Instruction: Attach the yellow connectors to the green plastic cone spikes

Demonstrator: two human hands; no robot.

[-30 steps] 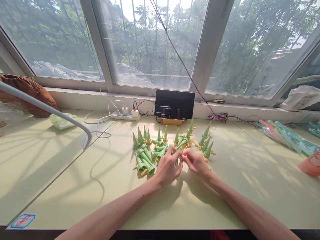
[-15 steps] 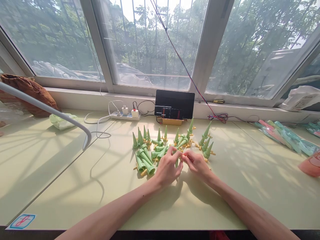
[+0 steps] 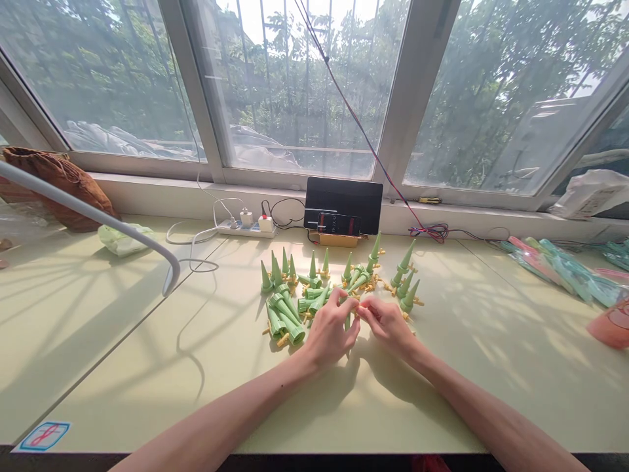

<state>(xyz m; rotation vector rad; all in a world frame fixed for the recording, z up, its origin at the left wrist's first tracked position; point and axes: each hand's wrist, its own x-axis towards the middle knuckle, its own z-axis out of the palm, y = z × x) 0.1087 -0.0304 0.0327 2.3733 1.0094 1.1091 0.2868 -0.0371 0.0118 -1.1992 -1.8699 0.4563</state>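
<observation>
My left hand point(image 3: 330, 328) is closed around a green watering spike point(image 3: 348, 321), mostly covered by the fingers. Close against it, my right hand point(image 3: 387, 322) has thumb and forefinger pinched together at the spike's side. A bit of yellow shows between the fingertips, too small to make out fully. Left of the hands lie several green spikes point(image 3: 285, 308) with yellow valves, heaped on their sides. Other spikes stand point up behind, such as one green cone point(image 3: 266, 278). To the right, a further cluster of spikes point(image 3: 409, 296) stands beside my right hand.
A black tablet point(image 3: 344, 200) with a phone point(image 3: 339, 224) before it leans at the table's back. A power strip point(image 3: 246, 228) with plugs lies left of them. The grey lamp arm point(image 3: 122, 229) crosses the left side. Plastic-wrapped bundles point(image 3: 565, 269) lie at right.
Both hands stay in the same place and grip. Only the digits on the phone screen look different.
</observation>
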